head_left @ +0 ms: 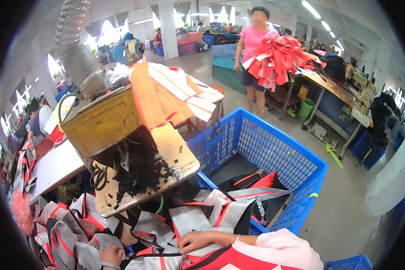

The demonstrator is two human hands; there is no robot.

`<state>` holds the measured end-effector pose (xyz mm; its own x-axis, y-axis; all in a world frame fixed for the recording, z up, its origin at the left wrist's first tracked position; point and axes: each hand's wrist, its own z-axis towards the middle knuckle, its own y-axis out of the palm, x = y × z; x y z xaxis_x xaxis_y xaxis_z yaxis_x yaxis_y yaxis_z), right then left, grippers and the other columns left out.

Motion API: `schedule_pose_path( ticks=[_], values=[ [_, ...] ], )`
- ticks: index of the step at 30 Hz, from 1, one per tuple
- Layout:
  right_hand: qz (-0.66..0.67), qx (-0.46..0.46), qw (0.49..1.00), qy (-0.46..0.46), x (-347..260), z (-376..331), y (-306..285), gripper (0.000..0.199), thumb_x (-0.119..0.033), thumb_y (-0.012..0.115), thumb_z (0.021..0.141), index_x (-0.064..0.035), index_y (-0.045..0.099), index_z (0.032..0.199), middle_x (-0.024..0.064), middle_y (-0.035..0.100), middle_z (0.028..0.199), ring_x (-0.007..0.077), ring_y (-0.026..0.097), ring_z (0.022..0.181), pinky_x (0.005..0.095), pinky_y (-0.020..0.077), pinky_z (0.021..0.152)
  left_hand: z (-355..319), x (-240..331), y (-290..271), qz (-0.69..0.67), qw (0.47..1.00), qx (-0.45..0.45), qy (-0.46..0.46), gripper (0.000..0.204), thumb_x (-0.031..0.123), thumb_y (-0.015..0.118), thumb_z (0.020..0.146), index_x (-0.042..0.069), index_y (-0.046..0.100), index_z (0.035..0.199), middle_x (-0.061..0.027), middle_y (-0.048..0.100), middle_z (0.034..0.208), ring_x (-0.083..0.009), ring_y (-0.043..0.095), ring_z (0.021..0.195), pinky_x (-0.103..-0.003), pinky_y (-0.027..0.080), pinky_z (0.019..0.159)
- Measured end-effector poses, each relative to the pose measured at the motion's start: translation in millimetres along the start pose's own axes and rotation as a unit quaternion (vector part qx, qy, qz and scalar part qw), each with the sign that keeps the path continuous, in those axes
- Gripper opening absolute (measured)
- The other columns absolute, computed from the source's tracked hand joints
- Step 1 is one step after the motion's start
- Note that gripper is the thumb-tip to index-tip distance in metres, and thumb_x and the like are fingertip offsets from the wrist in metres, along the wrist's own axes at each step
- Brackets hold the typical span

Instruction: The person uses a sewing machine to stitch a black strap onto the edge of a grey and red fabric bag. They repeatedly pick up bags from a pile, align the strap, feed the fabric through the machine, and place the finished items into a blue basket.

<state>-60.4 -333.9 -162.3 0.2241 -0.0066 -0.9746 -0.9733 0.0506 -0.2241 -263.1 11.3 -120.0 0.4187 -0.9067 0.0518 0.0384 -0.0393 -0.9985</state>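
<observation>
The left hand (112,255) lies on the pile of grey strips (189,220), fingers bent; its grip cannot be told. The right hand (195,241) is half curled, fingertips down on a strip, and whether it pinches the cloth cannot be told. The pile sits just below the desk (171,137), which carries black scraps (139,168) and scissors (100,177). More strips lie in the blue crate (319,173) on the right.

Above the open blue crate (292,155) there is free room for the right hand (195,241) to pass. Ahead of the left hand (111,255), heaped grey strips (67,238), the wooden tabletop (177,155) and yellow machine (103,119) block the way.
</observation>
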Motion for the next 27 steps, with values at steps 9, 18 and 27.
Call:
schedule_pose_path(
  ticks=[9, 18, 27],
  values=[
    [-0.024, 0.036, 0.999, -0.033, 2, -6, -2, 0.026, -0.029, 0.058, 0.088, -0.0039, 0.062, 0.083, 0.0087, 0.060, 0.078, 0.0215, 0.057, 0.076, 0.0333, 0.0431, 0.070, 2, -9, -1, -0.105, 0.994, -0.016, 0.019, 0.025, 0.032, 0.072, 0.069, 0.010, 0.071, 0.081, -0.0084, 0.066, 0.073, -0.0241, 0.064, 0.070, -0.038, 0.044, 0.067],
    [-0.124, 0.131, 0.973, -0.142, -33, -23, -16, 0.017, -0.026, 0.061, 0.085, -0.0088, 0.063, 0.083, 0.0046, 0.060, 0.081, 0.0216, 0.057, 0.083, 0.0334, 0.0399, 0.079, -51, 65, -165, -0.100, 0.966, -0.239, -0.013, 0.034, 0.032, 0.055, 0.088, 0.011, 0.061, 0.114, -0.0195, 0.066, 0.095, -0.0346, 0.063, 0.088, -0.041, 0.049, 0.077],
    [-0.068, 0.159, 0.969, -0.176, -44, -30, -35, 0.014, -0.023, 0.063, 0.084, -0.0092, 0.063, 0.082, 0.0027, 0.062, 0.082, 0.0188, 0.058, 0.082, 0.0319, 0.0391, 0.078, -124, 14, -172, -0.134, 0.971, -0.195, 0.044, 0.061, 0.038, 0.076, 0.068, 0.006, 0.059, 0.117, -0.0137, 0.056, 0.121, -0.0330, 0.049, 0.116, -0.041, 0.039, 0.097]
  ],
)
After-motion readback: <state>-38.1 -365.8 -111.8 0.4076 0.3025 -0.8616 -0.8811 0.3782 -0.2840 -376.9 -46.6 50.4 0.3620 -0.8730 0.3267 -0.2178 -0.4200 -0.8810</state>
